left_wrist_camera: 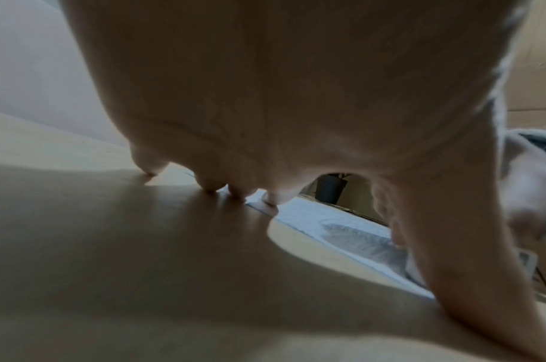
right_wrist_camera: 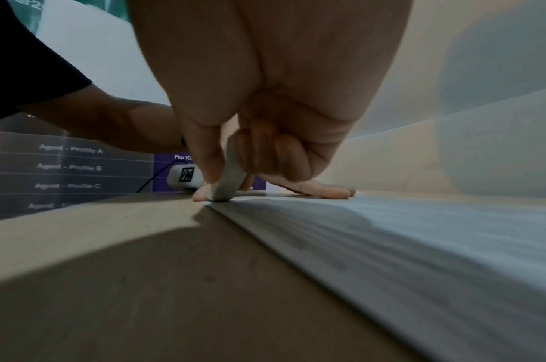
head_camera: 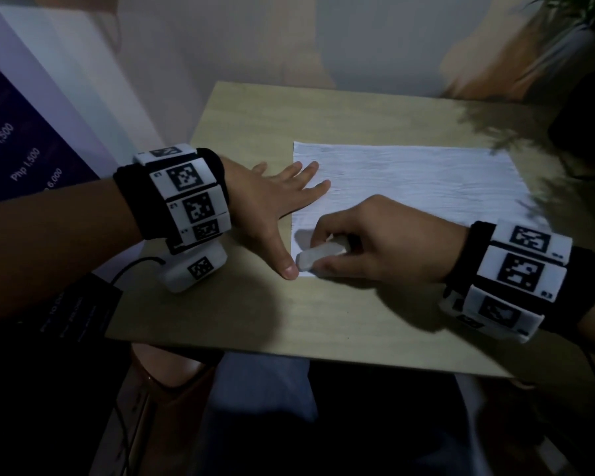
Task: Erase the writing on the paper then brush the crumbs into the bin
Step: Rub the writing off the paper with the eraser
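A white sheet of paper (head_camera: 409,180) lies flat on the light wooden table (head_camera: 289,310); no writing can be made out on it in this dim light. My right hand (head_camera: 375,242) pinches a white eraser (head_camera: 320,255) and holds its end on the paper's near left corner. In the right wrist view the eraser (right_wrist_camera: 230,178) stands tilted on the paper's edge (right_wrist_camera: 327,232) between thumb and curled fingers. My left hand (head_camera: 275,197) lies flat with spread fingers, the fingertips (left_wrist_camera: 273,196) pressing the paper's left edge and the thumb beside the eraser.
A purple printed banner (head_camera: 18,156) stands along the left of the table. A potted plant (head_camera: 571,36) sits at the far right. A dark bin-like container (left_wrist_camera: 330,188) shows past the table in the left wrist view. Bare table lies along the front edge.
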The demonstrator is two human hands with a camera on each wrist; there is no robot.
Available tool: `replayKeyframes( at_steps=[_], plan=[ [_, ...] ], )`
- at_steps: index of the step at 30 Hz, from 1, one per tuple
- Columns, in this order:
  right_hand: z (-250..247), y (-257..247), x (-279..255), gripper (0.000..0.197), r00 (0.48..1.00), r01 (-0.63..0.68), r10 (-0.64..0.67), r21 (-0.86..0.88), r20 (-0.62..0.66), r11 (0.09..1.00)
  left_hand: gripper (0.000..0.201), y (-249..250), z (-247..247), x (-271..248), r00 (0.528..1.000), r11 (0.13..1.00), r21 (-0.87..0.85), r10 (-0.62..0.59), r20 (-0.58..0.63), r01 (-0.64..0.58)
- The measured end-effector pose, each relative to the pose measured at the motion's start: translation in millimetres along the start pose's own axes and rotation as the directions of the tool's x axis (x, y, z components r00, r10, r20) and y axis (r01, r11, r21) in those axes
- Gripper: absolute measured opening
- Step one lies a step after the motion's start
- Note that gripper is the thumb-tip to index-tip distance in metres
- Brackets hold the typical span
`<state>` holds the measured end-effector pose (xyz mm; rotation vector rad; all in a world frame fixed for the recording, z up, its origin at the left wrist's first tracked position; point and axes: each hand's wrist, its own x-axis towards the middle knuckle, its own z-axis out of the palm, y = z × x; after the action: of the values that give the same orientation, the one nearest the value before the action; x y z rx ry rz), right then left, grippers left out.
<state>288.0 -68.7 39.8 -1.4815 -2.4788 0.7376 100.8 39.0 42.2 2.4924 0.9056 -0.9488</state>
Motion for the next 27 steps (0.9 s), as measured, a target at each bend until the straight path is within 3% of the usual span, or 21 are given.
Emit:
replayKeyframes(
  at_steps=[4, 7, 9, 13, 17, 22, 25, 27],
  plan=[
    [1, 1, 3, 0.020, 0.984, -0.059, 0.040, -0.104, -0.175, 0.993, 0.145, 1, 0, 0, 1.000, 1.000, -0.015, 0.004, -0.010, -0.004],
    [3, -4, 1, 0.020, 0.998, 0.023, -0.026, -0.065, -0.048, 0.998, 0.145, 1, -1, -1, 1.000, 1.000, -0.009, 0.000, -0.002, 0.000],
    [3, -5, 2, 0.020, 0.999, -0.005, 0.003, -0.046, -0.035, 0.999, 0.147, 0, -1, -1, 1.000, 1.000, -0.008, 0.003, 0.007, -0.003],
    [4, -3, 4, 0.025, 0.973, -0.093, 0.057, -0.155, -0.223, 0.983, 0.149, -1, 0, -1, 1.000, 0.999, -0.032, 0.010, -0.001, -0.010],
    [4, -8, 3, 0.019, 0.999, 0.009, -0.011, -0.059, -0.038, 0.998, 0.148, 0, 0, 0, 1.000, 1.000, -0.019, 0.002, 0.005, -0.002],
    [5, -5, 7, 0.013, 0.972, -0.081, 0.058, -0.093, -0.227, 0.992, 0.145, 2, 0, -1, 1.000, 0.999, -0.037, 0.004, -0.019, -0.004],
    [4, -9, 6, 0.012, 0.997, -0.007, 0.005, -0.025, -0.073, 1.000, 0.146, 1, -1, -1, 1.000, 1.000, -0.030, 0.004, -0.004, -0.004],
    [3, -8, 7, 0.010, 0.999, -0.022, 0.022, -0.012, -0.048, 1.000, 0.146, 1, 0, -1, 1.000, 1.000, -0.031, 0.004, 0.001, -0.004]
  ],
)
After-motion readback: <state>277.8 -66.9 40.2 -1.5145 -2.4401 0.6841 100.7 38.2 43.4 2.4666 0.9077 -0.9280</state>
